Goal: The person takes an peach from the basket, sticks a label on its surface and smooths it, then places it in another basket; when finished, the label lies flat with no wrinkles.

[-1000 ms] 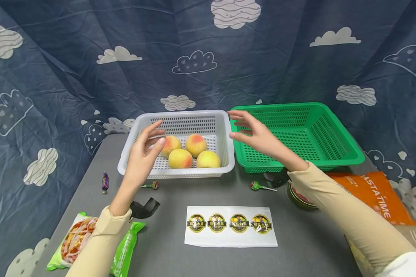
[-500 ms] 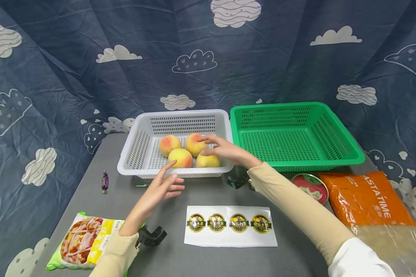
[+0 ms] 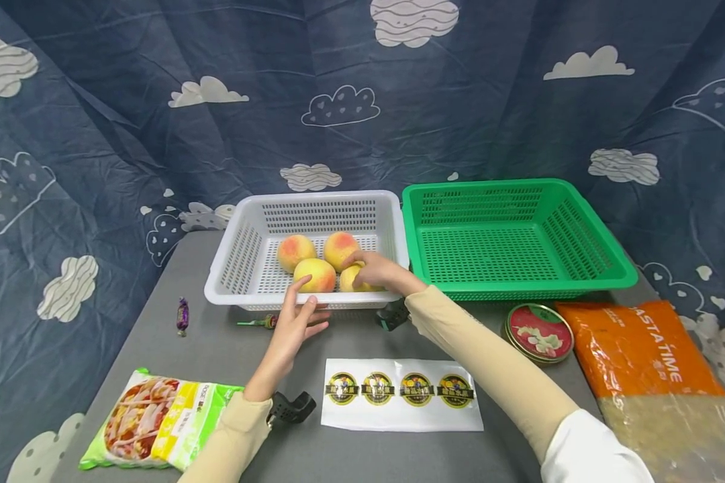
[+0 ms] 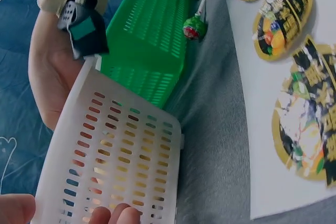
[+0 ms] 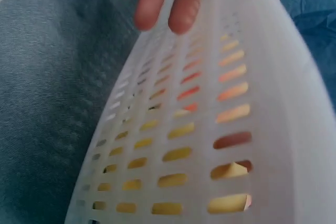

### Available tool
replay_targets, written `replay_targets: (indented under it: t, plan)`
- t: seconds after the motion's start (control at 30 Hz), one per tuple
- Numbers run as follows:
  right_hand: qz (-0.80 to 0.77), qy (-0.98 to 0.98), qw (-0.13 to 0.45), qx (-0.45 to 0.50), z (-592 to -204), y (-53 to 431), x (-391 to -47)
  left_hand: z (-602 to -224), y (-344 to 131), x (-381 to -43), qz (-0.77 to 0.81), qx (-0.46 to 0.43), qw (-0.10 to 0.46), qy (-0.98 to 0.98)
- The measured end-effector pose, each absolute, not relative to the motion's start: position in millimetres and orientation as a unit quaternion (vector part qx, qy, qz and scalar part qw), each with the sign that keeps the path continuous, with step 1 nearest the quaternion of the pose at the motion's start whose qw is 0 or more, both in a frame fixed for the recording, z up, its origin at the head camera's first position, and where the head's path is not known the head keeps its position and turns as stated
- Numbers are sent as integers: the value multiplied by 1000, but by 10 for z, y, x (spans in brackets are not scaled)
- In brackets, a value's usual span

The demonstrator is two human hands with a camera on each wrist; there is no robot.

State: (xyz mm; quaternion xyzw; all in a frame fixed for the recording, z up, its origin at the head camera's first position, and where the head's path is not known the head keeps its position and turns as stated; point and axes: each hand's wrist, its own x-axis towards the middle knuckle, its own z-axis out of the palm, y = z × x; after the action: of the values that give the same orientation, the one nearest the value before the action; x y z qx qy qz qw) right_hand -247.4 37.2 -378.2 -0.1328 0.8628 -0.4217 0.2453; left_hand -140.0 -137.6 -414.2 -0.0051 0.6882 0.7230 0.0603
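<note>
Four-sided and slotted, a white basket (image 3: 248,300) holds several yellow-and-red peaches (image 3: 315,276). My right hand (image 3: 382,272) reaches over its front right corner, fingers and thumb curled round the front right peach (image 3: 349,276), which is partly covered by the hand. My left hand (image 3: 295,329) is at the basket's front side with fingers spread and nothing held; its forefinger overlaps the front rim. In the left wrist view, left fingertips (image 4: 128,215) show close to the slotted front wall (image 4: 123,150). The right wrist view sees peach colour through the slots.
A green basket (image 3: 604,278) stands right of the white one. Lollipop (image 3: 270,321), wrapped candy (image 3: 183,316) and food bag (image 3: 157,419) lie left. A sticker sheet (image 3: 401,419) lies in front. Round tins (image 3: 540,332) and a pasta bag (image 3: 652,362) are at right.
My right hand has moved left from the green basket's edge, down into the white basket and onto a peach. My left hand has come down from over the white basket to its front.
</note>
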Motion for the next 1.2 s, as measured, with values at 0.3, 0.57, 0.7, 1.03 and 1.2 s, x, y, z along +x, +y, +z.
replay_targets:
  t: [0.3,0.57,0.7,1.03,1.2]
  plan:
    - [-412,860,254,-160,-3797,406,-2559,-4191,-1340,-1400,725,-4,46,687]
    - [-465,838,226,-176,-3572,503,-2486,-4187,-1331,-1443,717,-7,50,696]
    - [-506,816,232,-155,-3407,605,-2434,-4145,-1329,-1457,715,-7,57,696]
    - [-579,762,231,-174,-3117,899,-2086,-3928,-1299,-1365,706,12,64,706]
    - [-583,750,247,-192,-3128,1018,-1754,-3911,-1307,-1345,711,14,64,700]
